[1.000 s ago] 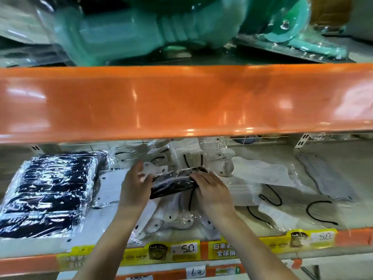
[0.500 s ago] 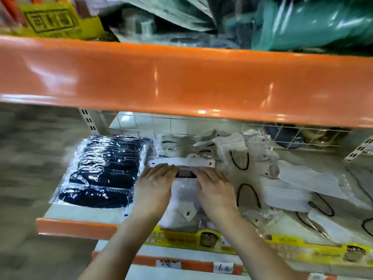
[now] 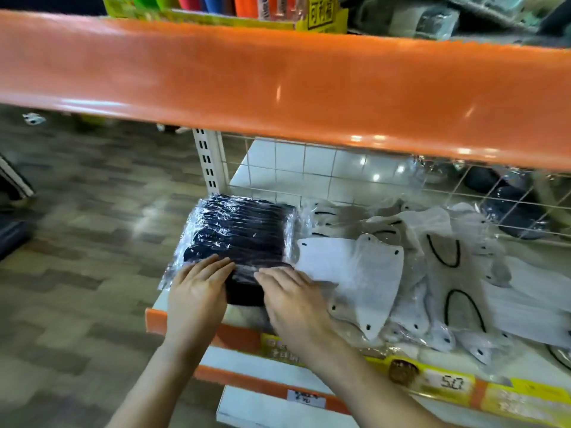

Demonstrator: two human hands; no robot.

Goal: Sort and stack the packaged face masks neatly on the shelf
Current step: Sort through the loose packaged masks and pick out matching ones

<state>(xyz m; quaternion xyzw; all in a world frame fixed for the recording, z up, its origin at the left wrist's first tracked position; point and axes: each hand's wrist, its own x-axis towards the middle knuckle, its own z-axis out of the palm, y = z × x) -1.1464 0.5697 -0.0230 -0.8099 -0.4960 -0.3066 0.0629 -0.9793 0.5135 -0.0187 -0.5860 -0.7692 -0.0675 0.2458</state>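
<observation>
A black mask pack (image 3: pixel 244 292) in clear wrap lies at the near end of the stack of black mask packs (image 3: pixel 238 233), at the shelf's left end. My left hand (image 3: pixel 197 293) holds its left end and my right hand (image 3: pixel 293 299) its right end. The fingers lie over the top and both thumbs are out of sight. To the right, white mask packs (image 3: pixel 349 273) with black ear loops lie loose and overlapping across the shelf (image 3: pixel 247 338).
An orange shelf beam (image 3: pixel 278 84) hangs low over the work area. A wire grid (image 3: pixel 309 168) backs the shelf, and a slotted upright (image 3: pixel 207 162) stands at its left rear corner. Yellow price labels (image 3: pixel 445 381) line the front edge. Open floor lies to the left.
Both hands carried the black pack from over the white masks in the middle leftward to the front of the black stack. The view swung left with them.
</observation>
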